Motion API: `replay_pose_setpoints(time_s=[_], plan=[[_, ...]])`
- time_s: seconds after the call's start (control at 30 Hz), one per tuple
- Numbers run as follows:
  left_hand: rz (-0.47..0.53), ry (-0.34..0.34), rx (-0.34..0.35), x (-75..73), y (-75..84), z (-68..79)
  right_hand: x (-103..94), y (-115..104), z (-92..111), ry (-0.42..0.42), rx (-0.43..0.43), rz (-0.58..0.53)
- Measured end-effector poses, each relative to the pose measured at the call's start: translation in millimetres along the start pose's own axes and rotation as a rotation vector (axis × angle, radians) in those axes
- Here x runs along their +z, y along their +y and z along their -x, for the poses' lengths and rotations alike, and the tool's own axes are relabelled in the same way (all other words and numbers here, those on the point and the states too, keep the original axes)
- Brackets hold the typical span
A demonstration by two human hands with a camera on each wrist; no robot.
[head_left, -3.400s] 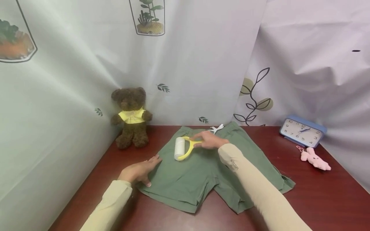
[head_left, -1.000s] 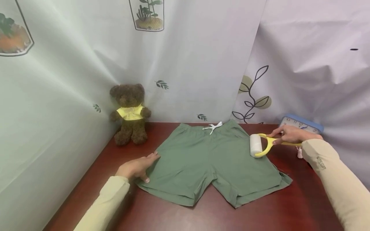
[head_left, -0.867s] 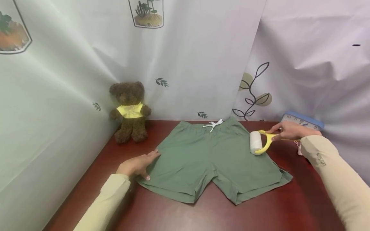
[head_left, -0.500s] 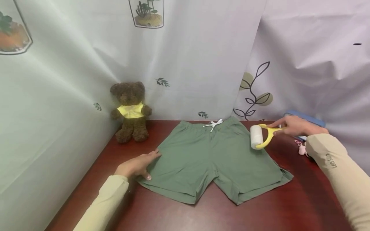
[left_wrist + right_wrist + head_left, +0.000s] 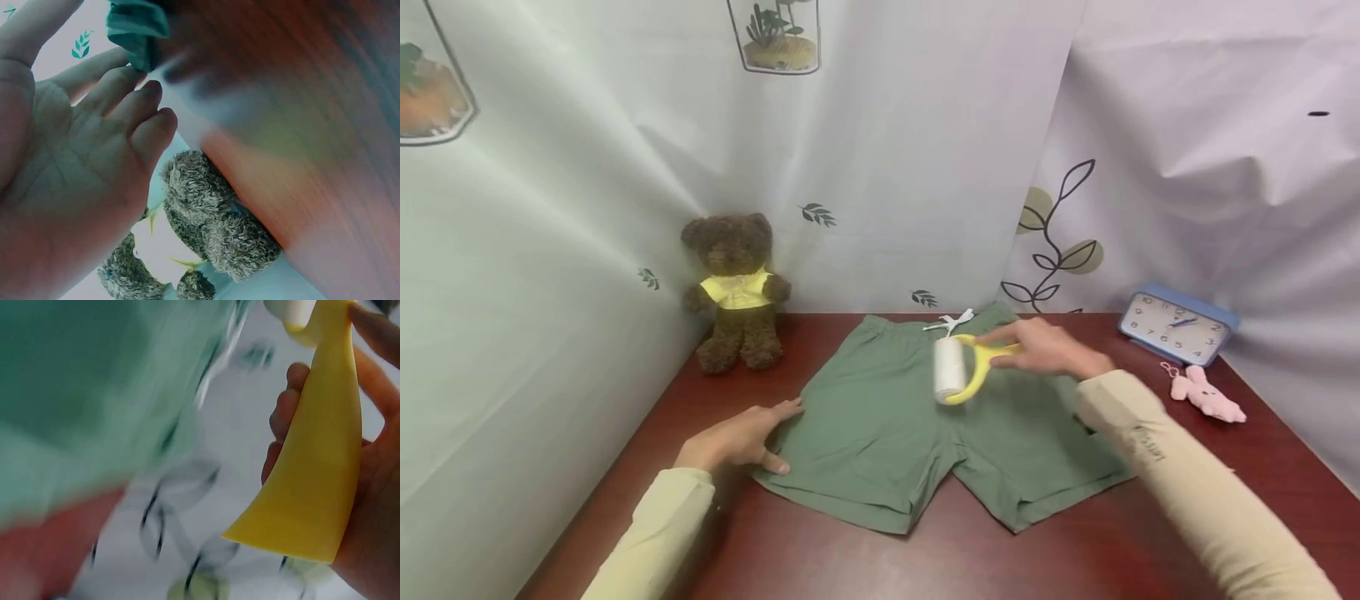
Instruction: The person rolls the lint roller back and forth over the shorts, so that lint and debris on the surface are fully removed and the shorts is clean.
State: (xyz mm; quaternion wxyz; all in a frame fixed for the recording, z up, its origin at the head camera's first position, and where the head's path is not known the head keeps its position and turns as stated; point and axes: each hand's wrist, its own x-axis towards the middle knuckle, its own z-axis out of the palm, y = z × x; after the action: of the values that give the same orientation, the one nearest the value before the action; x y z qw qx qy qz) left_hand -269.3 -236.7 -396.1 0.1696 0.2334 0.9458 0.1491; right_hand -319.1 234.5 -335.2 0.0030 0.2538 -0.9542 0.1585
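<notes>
Now, the roller: the white roller [image 5: 950, 371] is held above or on the middle of the green shorts [image 5: 872, 417], just below the white bow [image 5: 952, 321]; whether the cloth is touched cannot be told, because of blur.
Yellow handle: the handle [image 5: 328, 450] is wrapped by the fingers of the right hand [image 5: 1045, 346], and a firm grip is shown in the right wrist view.
Left hand: by the left hand [image 5: 737, 437] nothing is grasped; its fingers are held out, a little bent, and the tips are laid at the left edge of the shorts.
Shorts: they are spread flat on the red-brown table [image 5: 827, 567], waistband away from the person; one part of the right leg is covered by the sleeve [image 5: 1195, 492].
Step in hand: by judgement, the front of the shorts is being rolled, probably for taking off lint.
Next move: light, even pressure would be needed along the cloth, with the left edge kept steady, so that no folds are pulled up; the lower legs should perhaps also be covered.
</notes>
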Motion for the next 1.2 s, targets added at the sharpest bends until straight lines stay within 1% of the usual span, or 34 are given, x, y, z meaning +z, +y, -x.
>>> replay_pose_setpoints(time_s=[0.07,0.17,0.27,0.37,0.47,0.57,0.67,0.8,0.97,1.13,1.2], plan=[[-0.003,-0.006,-0.002,-0.4,-0.8,1.8,18.1,-25.3,-15.2,-0.011,-0.044,-0.04],[-0.01,0.001,-0.011,-1.0,-2.4,4.6,42.3,-63.9,-37.0,-0.039,-0.118,-0.07],[-0.026,0.012,-0.012,-0.8,-4.3,5.7,60.3,-98.2,-53.6,-0.077,-0.151,-0.1],[-0.04,0.017,0.006,0.3,-4.6,4.8,72.3,-122.9,-64.4,-0.112,-0.159,-0.122],[-0.044,0.02,0.016,2.3,-4.6,3.1,80.6,-137.1,-70.4,-0.124,-0.153,-0.124],[-0.035,0.022,0.011,4.1,-4.4,2.3,86.8,-142.6,-73.3,-0.133,-0.142,-0.099],[-0.029,0.023,0.006,4.8,-4.1,2.4,90.8,-142.7,-75.2,-0.137,-0.136,-0.095],[-0.035,0.028,0.008,4.3,-3.6,2.2,92.0,-138.1,-76.1,-0.126,-0.145,-0.133],[-0.042,0.023,0.021,5.1,-1.6,-0.6,89.9,-124.9,-69.4,-0.106,-0.162,-0.183],[-0.02,0.015,0.011,6.7,1.7,-4.0,84.7,-107.1,-59.1,-0.09,-0.173,-0.241],[-0.018,0.015,0.001,7.1,2.0,-4.3,82.0,-99.5,-55.6,-0.102,-0.167,-0.268]])
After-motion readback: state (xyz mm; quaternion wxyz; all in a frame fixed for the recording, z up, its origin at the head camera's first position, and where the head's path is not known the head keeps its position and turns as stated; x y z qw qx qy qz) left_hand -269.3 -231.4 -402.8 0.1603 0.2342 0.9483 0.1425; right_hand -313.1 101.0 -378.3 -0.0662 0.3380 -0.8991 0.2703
